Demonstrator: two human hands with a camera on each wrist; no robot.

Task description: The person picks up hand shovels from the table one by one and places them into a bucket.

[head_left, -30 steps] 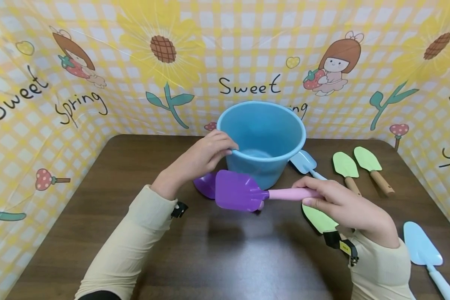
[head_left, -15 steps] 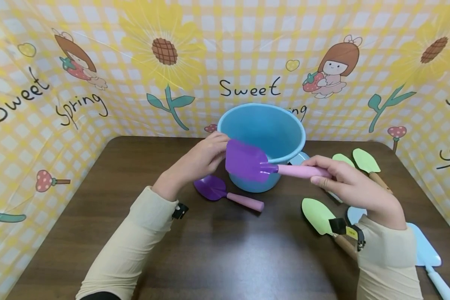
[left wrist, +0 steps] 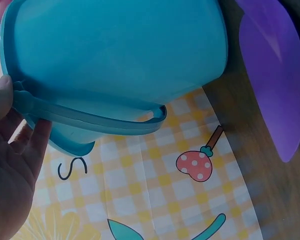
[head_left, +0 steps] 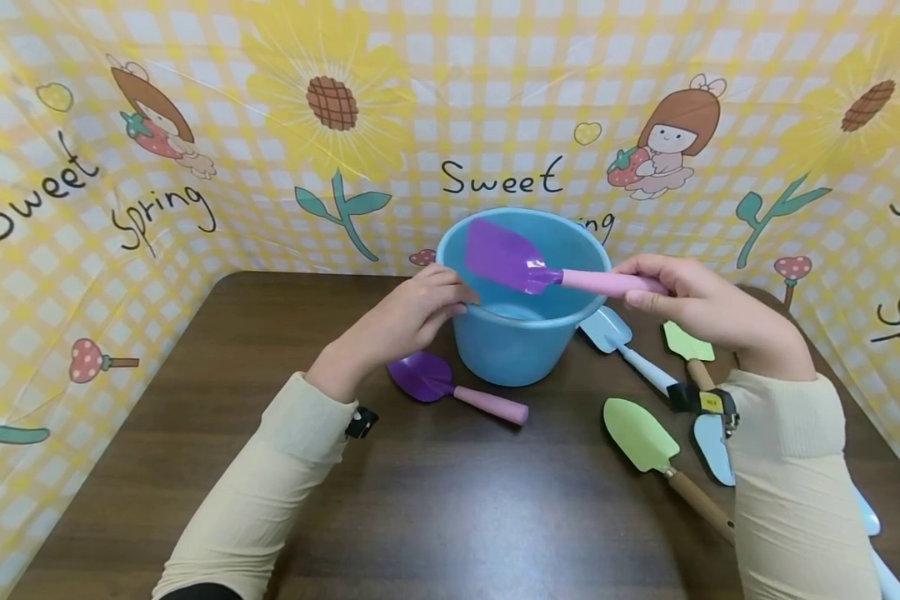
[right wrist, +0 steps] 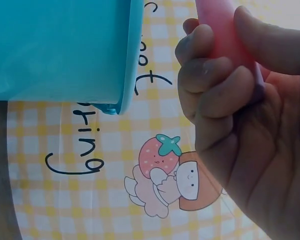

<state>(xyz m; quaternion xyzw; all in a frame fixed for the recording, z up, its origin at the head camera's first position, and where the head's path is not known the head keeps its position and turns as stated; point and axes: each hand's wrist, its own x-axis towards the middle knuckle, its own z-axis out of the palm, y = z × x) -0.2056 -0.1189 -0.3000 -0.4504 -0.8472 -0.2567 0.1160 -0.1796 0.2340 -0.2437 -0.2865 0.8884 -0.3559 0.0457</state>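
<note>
A blue bucket stands upright near the back of the table. My left hand grips its rim at the left; in the left wrist view the thumb and fingers lie about the rim, beside the bucket's handle. My right hand holds a toy shovel by its pink handle, fingers curled round it in the right wrist view. The shovel's purple blade is over the bucket's opening, pointing left. A second purple trowel with a pink handle lies on the table in front of the bucket.
Right of the bucket lie a light-blue shovel, a green trowel with a wooden handle, another green tool and a blue blade. My right sleeve partly covers some tools. A patterned cloth hangs behind the brown table.
My right hand has lifted the purple shovel from in front of the bucket, up and slightly right, to above its opening. My left hand has stayed on the rim.
</note>
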